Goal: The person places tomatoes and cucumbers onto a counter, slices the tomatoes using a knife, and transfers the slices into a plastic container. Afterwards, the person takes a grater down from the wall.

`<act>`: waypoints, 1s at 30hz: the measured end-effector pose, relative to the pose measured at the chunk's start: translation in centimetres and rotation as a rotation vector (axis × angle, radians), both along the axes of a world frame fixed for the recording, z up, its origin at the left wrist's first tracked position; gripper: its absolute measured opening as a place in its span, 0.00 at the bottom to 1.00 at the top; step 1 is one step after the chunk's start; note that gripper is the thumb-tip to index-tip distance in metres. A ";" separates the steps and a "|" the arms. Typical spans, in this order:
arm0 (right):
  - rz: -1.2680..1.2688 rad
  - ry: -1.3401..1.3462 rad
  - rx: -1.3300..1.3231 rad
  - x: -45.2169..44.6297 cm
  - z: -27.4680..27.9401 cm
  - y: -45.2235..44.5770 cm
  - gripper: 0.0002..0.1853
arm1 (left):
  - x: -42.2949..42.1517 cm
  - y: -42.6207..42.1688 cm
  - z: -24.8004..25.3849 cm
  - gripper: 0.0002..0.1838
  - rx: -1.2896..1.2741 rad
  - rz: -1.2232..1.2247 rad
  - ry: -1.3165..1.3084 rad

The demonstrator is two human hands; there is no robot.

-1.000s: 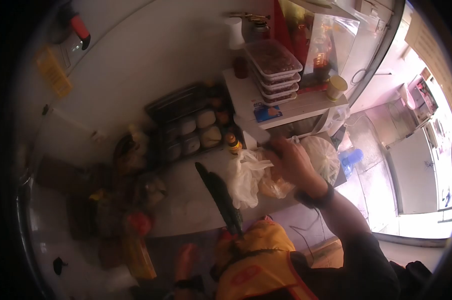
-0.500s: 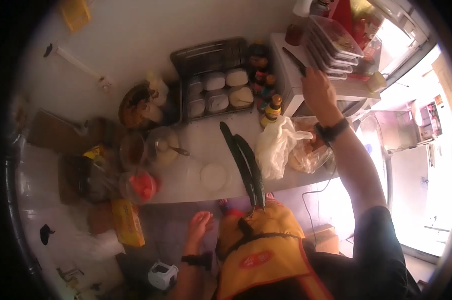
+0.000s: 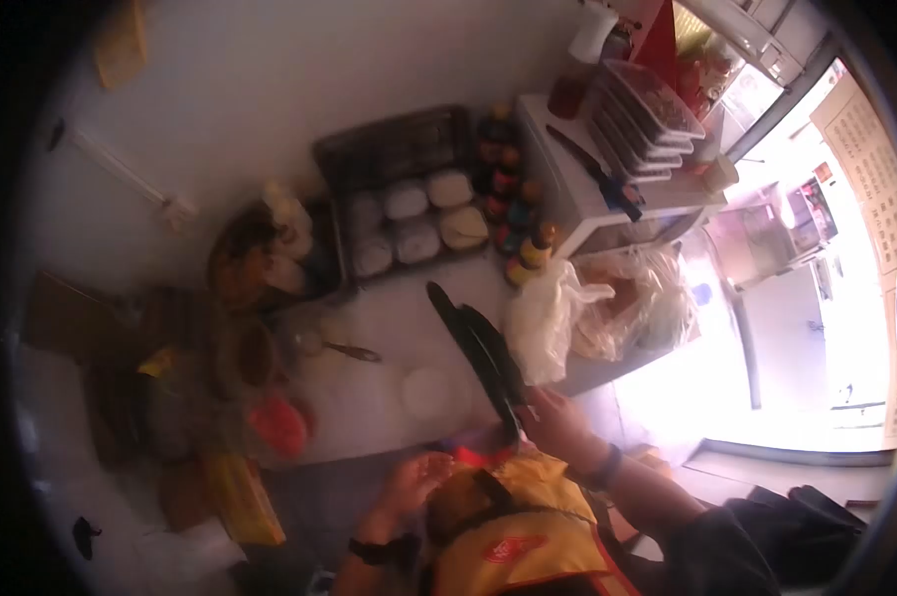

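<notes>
Two long dark green cucumbers (image 3: 478,348) lie side by side on the white table, their near ends over its front edge. My right hand (image 3: 557,425) is at those near ends, its fingers against or just beside them; blur hides whether they grip. My left hand (image 3: 416,485) hovers in front of my yellow apron (image 3: 508,507), fingers loosely stretched and nothing visible in them. A knife with a dark handle (image 3: 622,197) rests on top of the white appliance (image 3: 557,169) at the right.
A black case of white-lidded tubs (image 3: 418,238) stands at the back, with sauce bottles (image 3: 533,253) beside it. Plastic bags (image 3: 543,323) sit right of the cucumbers. Stacked clear trays (image 3: 652,119) top the appliance. A spoon (image 3: 354,352) and a red item (image 3: 279,425) lie left.
My right hand has left the knife on the appliance and come down to the cucumbers' near ends. My left hand has moved slightly closer to the apron. The view has shifted.
</notes>
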State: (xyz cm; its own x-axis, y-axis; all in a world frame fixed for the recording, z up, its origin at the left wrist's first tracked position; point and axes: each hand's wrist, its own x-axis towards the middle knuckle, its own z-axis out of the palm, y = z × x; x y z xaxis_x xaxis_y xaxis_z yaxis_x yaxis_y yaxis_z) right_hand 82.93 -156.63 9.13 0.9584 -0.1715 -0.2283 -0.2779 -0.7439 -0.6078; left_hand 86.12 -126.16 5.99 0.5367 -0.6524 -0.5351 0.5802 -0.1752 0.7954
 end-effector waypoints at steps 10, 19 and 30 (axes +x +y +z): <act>0.195 0.129 -0.096 -1.5 -3.4 -4.7 0.14 | 5.6 11.8 32.7 0.13 0.414 0.707 -0.704; 0.260 0.013 -0.424 -2.0 -16.3 -3.5 0.25 | 29.6 13.3 44.7 0.44 0.805 0.972 -1.092; -0.229 0.170 0.308 -1.5 -10.5 0.5 0.35 | 52.1 5.1 42.8 0.69 0.946 0.984 -1.281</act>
State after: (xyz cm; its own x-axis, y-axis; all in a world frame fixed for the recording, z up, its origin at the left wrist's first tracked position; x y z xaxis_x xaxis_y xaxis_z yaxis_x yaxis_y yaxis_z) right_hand 81.47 -156.17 -1.38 0.8475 -0.2748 -0.4542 -0.5308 -0.4415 -0.7234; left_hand 138.22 -121.05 48.77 0.8041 0.3338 0.4920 -0.0595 -0.7783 0.6251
